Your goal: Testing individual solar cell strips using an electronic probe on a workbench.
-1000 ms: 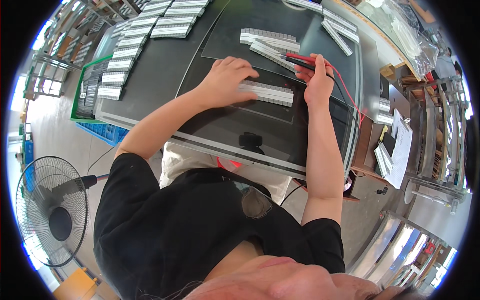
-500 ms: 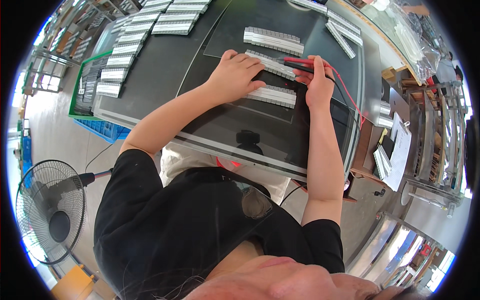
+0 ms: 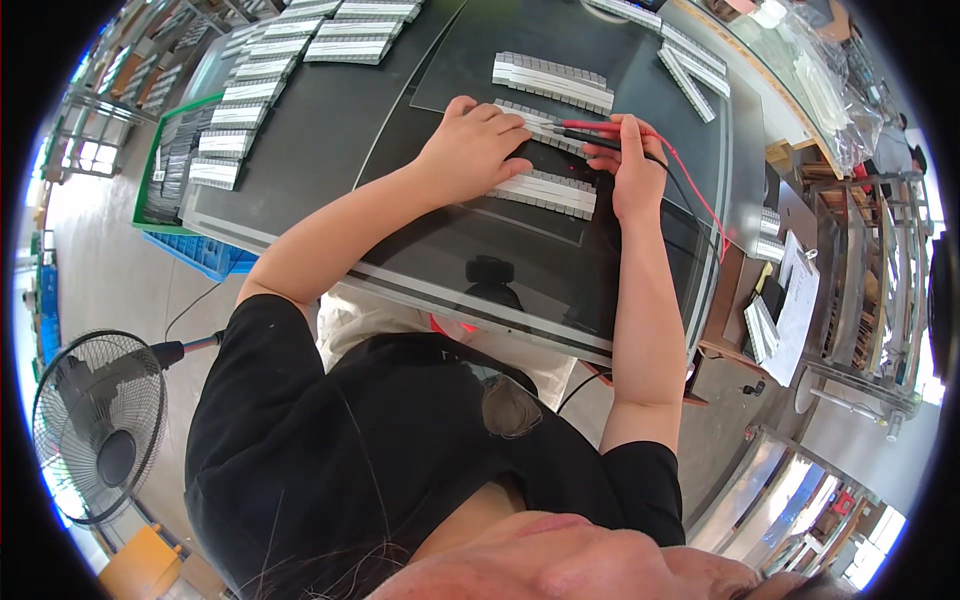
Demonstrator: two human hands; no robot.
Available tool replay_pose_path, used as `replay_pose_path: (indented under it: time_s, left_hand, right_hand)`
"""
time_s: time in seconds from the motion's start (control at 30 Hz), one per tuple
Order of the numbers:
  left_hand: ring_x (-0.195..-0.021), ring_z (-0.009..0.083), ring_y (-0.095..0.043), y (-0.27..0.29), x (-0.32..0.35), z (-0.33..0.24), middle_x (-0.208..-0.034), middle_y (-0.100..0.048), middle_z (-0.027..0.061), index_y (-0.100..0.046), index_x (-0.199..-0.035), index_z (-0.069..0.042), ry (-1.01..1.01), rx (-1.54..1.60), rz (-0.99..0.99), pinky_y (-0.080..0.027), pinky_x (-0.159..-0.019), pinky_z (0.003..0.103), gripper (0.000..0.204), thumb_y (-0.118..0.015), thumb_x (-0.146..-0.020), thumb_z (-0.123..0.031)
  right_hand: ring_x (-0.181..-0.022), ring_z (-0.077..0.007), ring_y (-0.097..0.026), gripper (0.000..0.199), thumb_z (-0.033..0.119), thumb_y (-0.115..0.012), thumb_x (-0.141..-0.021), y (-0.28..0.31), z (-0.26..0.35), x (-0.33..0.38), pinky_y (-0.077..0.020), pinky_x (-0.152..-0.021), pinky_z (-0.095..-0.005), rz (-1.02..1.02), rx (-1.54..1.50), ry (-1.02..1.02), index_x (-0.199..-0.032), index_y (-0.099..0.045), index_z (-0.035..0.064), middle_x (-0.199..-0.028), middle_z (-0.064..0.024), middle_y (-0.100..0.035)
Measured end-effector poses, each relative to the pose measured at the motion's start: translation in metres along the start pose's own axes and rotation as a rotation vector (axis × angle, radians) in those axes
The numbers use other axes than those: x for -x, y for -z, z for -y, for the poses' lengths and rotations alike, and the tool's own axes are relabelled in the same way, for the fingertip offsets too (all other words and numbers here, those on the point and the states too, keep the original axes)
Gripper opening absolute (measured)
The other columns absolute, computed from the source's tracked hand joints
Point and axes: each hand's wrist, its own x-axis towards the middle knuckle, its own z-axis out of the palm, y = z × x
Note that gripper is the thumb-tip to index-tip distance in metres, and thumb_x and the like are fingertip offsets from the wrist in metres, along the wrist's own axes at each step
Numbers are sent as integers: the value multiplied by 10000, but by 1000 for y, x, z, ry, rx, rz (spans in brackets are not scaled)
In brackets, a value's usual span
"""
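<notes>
My right hand (image 3: 636,172) is closed around a red test probe (image 3: 592,126) and a black test probe (image 3: 597,138), held nearly side by side. Their thin metal tips point left, at the middle one of three grey-and-white segmented strips (image 3: 520,115); whether they touch it I cannot tell. Over the left end of that strip lies my left hand (image 3: 470,152), fingers extended and thumb out toward the nearer strip (image 3: 553,194). Beyond both hands rests the farther strip (image 3: 553,80). All three lie on a dark, glossy panel.
Rows of similar strips (image 3: 262,72) cover the table's left side, beside a green crate (image 3: 150,195). More strips (image 3: 690,75) lie at the far right. Red and black leads (image 3: 690,170) trail off the right edge, near a clipboard (image 3: 787,310). A fan (image 3: 100,425) stands at left.
The probe tips have shifted left along the middle strip and now show further out from my right hand. My left hand stays in nearly the same place.
</notes>
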Motion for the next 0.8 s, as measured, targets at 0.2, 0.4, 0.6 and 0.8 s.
replay_pose_path:
  time_s: [0.2, 0.4, 0.6, 0.8]
  left_hand:
    - [-938, 175, -511, 2, -6, 6, -985, -574, -4, -597, -989, -107, -15, 12, 35, -316, -880, 372, 299, -584, -794, -334]
    - [-969, 212, -489, -14, -24, 22, -1013, -547, 23, -587, -1007, -102, 28, 55, -61, -351, -846, 370, 359, -635, -752, -349]
    - [-997, 225, -469, -12, -29, 26, -1001, -529, 38, -588, -994, -112, 102, 113, 78, -352, -851, 372, 392, -663, -719, -382]
    - [-1015, 235, -456, 12, -17, 11, -1002, -517, 48, -578, -975, -111, 175, 282, 190, -330, -894, 377, 363, -655, -731, -369]
  right_hand:
    - [-661, -208, -637, 281, 260, -486, -910, 2, -3, -1, -496, -519, -246, 5, -18, -7, -989, -522, -8, -873, -131, -596]
    - [-666, -209, -636, 285, 272, -467, -916, 5, -3, -2, -503, -523, -254, -13, -65, -32, -1002, -509, 4, -876, -126, -604]
    - [-666, -215, -637, 288, 280, -462, -917, 7, -3, -4, -508, -519, -262, -33, -130, -23, -1000, -498, 7, -876, -127, -604]
    - [-663, -218, -639, 297, 285, -454, -920, 8, -1, -6, -508, -512, -260, -77, -189, -18, -999, -486, 0, -873, -132, -602]
